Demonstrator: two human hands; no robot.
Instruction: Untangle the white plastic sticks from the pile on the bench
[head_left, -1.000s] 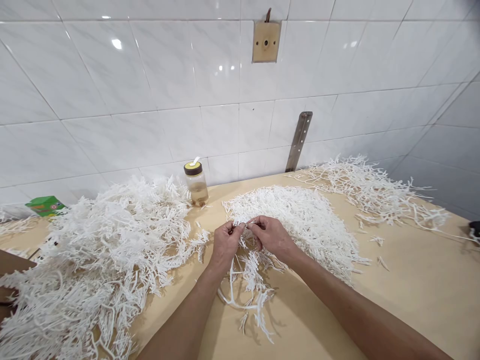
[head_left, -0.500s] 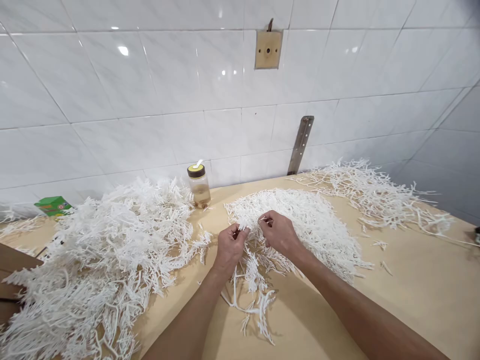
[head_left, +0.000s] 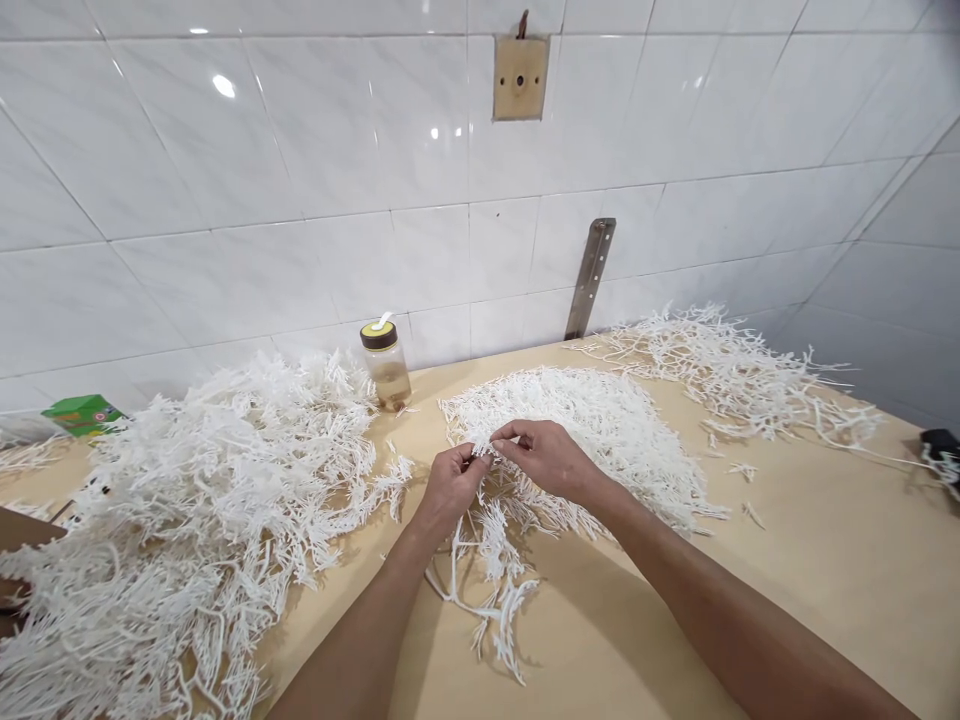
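Note:
My left hand (head_left: 454,487) is closed in a pinch on a white, finely branched sprig (head_left: 496,545), whose longer stems hang below it over the table. My right hand (head_left: 544,455) meets it from the right, thumb and forefinger pinched on the tuft at the sprig's upper end. Just behind both hands spreads a flat, fan-shaped heap of short white pieces (head_left: 592,410). Whether the sprig is plant or plastic, I cannot tell.
A tall pile of white branched sprigs (head_left: 225,470) covers the left side. Behind it stand a lidded jar of brownish liquid (head_left: 389,370) and a green box (head_left: 84,414). Bare thin stems (head_left: 742,375) lie at back right. A metal strip (head_left: 589,280) leans on the tiled wall.
My right hand has come left and closed in on the tuft at my left fingertips. The whole view has shifted slightly, so everything sits a little further left and higher.

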